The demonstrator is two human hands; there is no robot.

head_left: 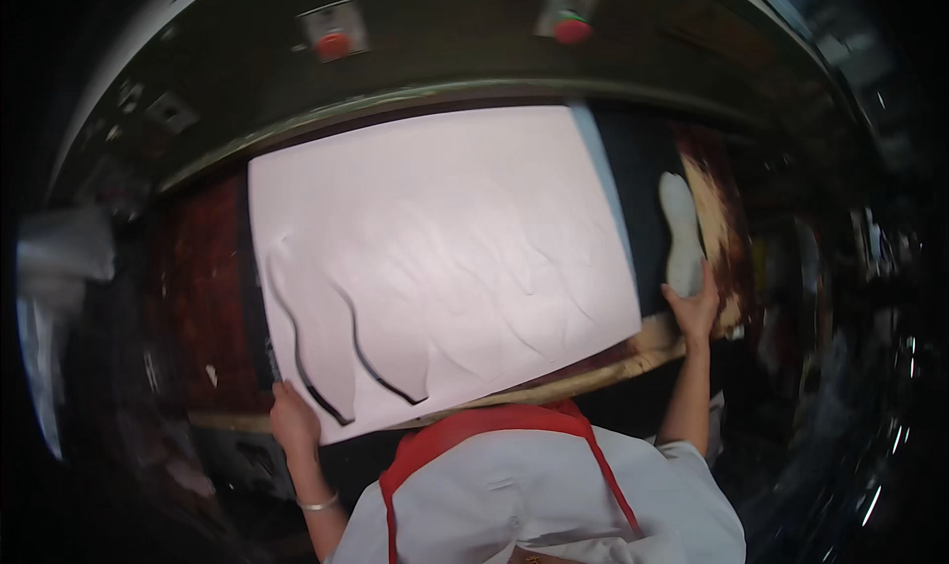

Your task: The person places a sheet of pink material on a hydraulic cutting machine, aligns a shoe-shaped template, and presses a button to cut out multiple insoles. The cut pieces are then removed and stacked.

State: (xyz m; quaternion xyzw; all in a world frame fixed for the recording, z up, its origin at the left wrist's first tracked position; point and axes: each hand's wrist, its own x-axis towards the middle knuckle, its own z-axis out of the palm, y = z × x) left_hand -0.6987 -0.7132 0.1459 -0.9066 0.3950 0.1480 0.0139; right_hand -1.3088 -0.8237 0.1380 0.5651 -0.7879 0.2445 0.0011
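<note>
Head view: left hand [296,421] at pale pink sheet's [445,208] near left corner, can't tell if pinching; sole-shaped cuts [386,351] along its near side. Right hand [698,309] pinches near end of white sole-shaped piece [679,218], right of sheet. Far: red button [334,46] on dark panel [445,40].

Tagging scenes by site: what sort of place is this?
Likely a footwear workshop: pink sheet with sole-shaped cuts, pale sole-like piece in right hand, red buttons on dark panel.

The sheet [455,208] at the left hand [296,421] is pale pink, the sole-shaped piece [679,228] at the right hand [698,309] off-white.
</note>
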